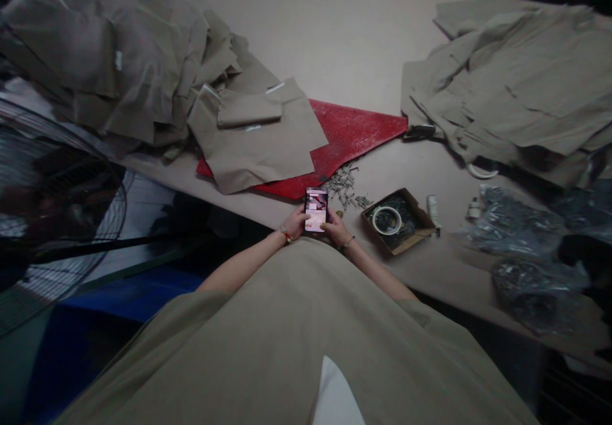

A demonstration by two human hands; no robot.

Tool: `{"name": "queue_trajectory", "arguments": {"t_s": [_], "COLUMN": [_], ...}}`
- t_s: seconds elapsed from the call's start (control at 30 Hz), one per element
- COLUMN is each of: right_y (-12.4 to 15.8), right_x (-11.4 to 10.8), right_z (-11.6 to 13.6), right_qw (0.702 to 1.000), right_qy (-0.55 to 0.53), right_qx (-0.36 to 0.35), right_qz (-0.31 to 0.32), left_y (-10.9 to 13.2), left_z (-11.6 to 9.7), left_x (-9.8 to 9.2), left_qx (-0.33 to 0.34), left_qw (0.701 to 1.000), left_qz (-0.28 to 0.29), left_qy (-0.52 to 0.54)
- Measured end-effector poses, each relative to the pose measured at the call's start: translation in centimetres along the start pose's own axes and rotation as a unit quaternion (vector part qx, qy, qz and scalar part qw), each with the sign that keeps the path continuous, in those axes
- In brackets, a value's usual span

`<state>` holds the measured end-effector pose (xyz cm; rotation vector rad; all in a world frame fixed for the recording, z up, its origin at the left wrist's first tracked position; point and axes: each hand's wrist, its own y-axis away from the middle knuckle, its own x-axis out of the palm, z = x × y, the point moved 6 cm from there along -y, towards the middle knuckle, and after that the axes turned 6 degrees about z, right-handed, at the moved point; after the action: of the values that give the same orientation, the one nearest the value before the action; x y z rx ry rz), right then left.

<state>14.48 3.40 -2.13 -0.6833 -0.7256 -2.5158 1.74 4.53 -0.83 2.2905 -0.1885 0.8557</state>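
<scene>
Both my hands grip a smartphone [316, 211] at the table's front edge, upright and with its screen lit. My left hand [295, 223] closes round its left side, thumb at the screen. Along the right side, my right hand [337, 229] is wrapped in the same way, its thumb over the lower screen. Just beyond the phone lies a red board [356, 129], partly covered by a khaki cloth piece [268, 151]. Small metal clips or pins [347, 186] are scattered close to my right hand.
Khaki cloth heaps lie at the left [138, 49] and right [516, 81] of the table [344, 23]. Right of my hands sits a cardboard box [411, 237] holding a white ring [386, 220]. Plastic bags [521, 221] are farther right. A wire-caged fan [62, 202] stands at left.
</scene>
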Motion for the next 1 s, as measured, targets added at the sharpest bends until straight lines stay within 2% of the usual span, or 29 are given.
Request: {"name": "queue_trajectory", "arguments": {"t_s": [0.3, 0.57, 0.83, 1.0], "right_y": [0.06, 0.06, 0.12, -0.22], "right_x": [0.08, 0.09, 0.05, -0.34], "right_z": [0.36, 0.03, 0.23, 0.13], "right_qw": [1.000, 1.000, 1.000, 0.999], "right_qy": [0.007, -0.004, 0.014, 0.038], "right_qx": [-0.015, 0.008, -0.018, -0.019], "right_qz": [0.000, -0.001, 0.010, -0.020], "left_y": [-0.20, -0.05, 0.10, 0.12], "left_z": [0.17, -0.03, -0.15, -0.10], "left_x": [-0.23, 0.09, 0.27, 0.19], "left_qx": [0.004, 0.000, -0.002, -0.008], "left_qw": [1.000, 1.000, 1.000, 1.000], "left_qz": [0.003, 0.009, -0.003, -0.010], "left_qy": [0.011, 0.006, 0.013, 0.006]}}
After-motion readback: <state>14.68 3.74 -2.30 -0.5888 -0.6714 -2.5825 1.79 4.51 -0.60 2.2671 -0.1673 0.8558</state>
